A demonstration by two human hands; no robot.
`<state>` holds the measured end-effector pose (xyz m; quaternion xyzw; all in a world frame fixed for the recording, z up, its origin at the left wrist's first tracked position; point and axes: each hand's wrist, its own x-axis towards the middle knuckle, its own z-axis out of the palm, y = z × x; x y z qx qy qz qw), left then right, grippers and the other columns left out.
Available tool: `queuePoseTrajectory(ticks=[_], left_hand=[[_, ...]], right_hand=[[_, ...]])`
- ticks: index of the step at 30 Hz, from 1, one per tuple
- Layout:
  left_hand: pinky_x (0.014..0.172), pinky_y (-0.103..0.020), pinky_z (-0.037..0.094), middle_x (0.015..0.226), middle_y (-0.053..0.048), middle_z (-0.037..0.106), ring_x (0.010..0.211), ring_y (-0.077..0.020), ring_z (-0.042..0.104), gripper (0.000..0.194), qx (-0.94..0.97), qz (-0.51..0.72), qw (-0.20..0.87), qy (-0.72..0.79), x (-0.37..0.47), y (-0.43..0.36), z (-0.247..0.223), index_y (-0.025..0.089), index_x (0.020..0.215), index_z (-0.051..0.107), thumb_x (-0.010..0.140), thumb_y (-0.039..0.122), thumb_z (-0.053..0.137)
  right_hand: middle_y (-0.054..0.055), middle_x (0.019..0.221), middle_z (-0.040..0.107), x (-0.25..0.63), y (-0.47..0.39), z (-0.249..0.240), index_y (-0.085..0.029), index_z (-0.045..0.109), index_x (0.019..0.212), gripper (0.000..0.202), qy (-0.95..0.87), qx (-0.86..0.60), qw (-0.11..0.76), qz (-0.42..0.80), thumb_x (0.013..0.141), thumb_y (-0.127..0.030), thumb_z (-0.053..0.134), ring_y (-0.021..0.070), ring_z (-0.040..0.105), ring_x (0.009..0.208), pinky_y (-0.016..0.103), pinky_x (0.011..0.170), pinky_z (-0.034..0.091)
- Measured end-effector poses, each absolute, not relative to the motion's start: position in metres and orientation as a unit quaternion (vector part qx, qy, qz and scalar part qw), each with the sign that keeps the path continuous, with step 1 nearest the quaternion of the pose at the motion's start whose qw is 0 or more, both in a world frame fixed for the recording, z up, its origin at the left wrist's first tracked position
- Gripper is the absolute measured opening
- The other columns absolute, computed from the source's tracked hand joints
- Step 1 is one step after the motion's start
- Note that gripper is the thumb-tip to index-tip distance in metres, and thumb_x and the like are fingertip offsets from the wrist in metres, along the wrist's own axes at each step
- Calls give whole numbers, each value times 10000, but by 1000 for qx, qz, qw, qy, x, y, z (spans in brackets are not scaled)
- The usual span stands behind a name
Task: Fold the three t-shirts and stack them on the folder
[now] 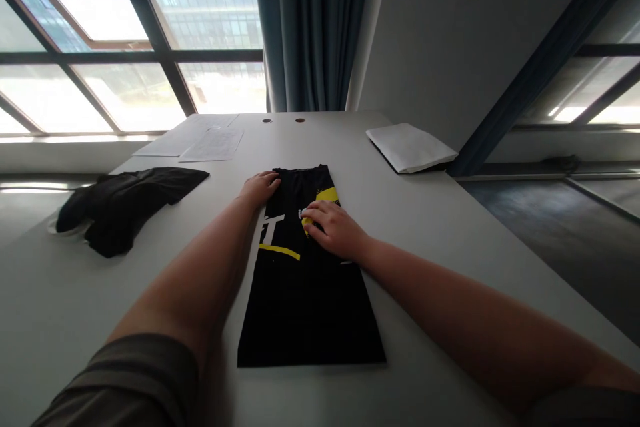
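A black garment (310, 313) with yellow and white print lies flat on the white table, folded into a long narrow shape. It looks like a T-shirt, though its exact kind is hard to tell. My left hand (261, 188) rests at its upper left edge, fingers stretched onto the cloth. On the printed part at the right lies my right hand (336, 229), its fingers spread and slightly bent, palm down on the fabric. Neither hand grips the cloth. Some of the print is hidden under the right hand.
Another black garment (135, 203) lies crumpled on the table (420, 267) at the left. Printed paper sheets (213, 145) are at the far left, and a white packet (411, 147) is at the far right. A blue curtain (313, 27) hangs behind the table.
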<state>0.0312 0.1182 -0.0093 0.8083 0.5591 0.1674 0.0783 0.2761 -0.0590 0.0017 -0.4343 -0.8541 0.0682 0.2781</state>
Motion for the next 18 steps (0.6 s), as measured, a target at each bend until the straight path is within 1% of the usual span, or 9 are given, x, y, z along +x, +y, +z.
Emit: queuePoseTrajectory(ticks=[2, 4, 6, 8, 10, 12, 15, 18], left_hand=[[1214, -489, 381, 1546, -64, 572, 1421, -308, 517, 526, 784, 174, 60, 592, 34, 129, -10, 304, 1448, 630, 1018, 523, 421], [1179, -550, 397, 1510, -106, 580, 1402, -356, 520, 564, 763, 182, 51, 619, 37, 137, -10, 322, 1485, 592, 1005, 563, 420], [1156, -566, 408, 1476, -121, 585, 1390, -375, 517, 553, 750, 181, 55, 633, 39, 145, -9, 352, 1474, 597, 992, 577, 443], [1135, -539, 431, 1423, -109, 609, 1351, -358, 544, 464, 752, 174, 66, 632, 41, 155, -8, 367, 1376, 666, 978, 531, 491], [1101, -498, 463, 1351, -94, 645, 1287, -327, 586, 368, 754, 174, 75, 629, 41, 163, -8, 351, 1260, 715, 963, 460, 527], [1070, -470, 484, 1298, -87, 668, 1234, -305, 614, 318, 750, 181, 77, 631, 39, 171, -10, 328, 1196, 723, 958, 416, 531], [1051, -463, 489, 1279, -93, 679, 1216, -304, 619, 287, 735, 187, 72, 648, 38, 178, -12, 294, 1153, 716, 965, 402, 527], [1035, -452, 492, 1272, -100, 683, 1207, -306, 617, 258, 712, 185, 71, 673, 39, 175, -10, 273, 1138, 696, 969, 389, 540]], right_hand=[[126, 1408, 584, 289, -25, -5, -149, 694, 1334, 344, -840, -473, 251, 89, 1077, -322, 546, 260, 531, 1328, 427, 1201, 394], [122, 1456, 561, 298, 12, -9, -142, 670, 1391, 380, -822, -507, 239, 101, 1089, -297, 498, 239, 524, 1358, 390, 1225, 378], [119, 1489, 545, 301, 47, -11, -131, 638, 1442, 415, -804, -538, 235, 94, 1090, -279, 474, 220, 511, 1386, 346, 1236, 366], [112, 1516, 533, 302, 76, -10, -121, 607, 1483, 446, -793, -564, 214, 87, 1089, -265, 455, 213, 487, 1418, 333, 1254, 340], [103, 1566, 490, 300, 96, -8, -133, 578, 1521, 475, -786, -587, 175, 85, 1087, -285, 461, 232, 434, 1469, 368, 1282, 296], [86, 1627, 412, 299, 107, -8, -178, 538, 1566, 507, -781, -605, 133, 86, 1089, -336, 467, 265, 364, 1519, 447, 1302, 250], [58, 1685, 304, 298, 110, -10, -248, 454, 1626, 550, -775, -619, 97, 88, 1099, -403, 437, 296, 276, 1563, 565, 1300, 196], [49, 1698, 272, 298, 106, -12, -264, 422, 1644, 564, -772, -623, 91, 90, 1100, -414, 423, 299, 247, 1573, 597, 1297, 170]])
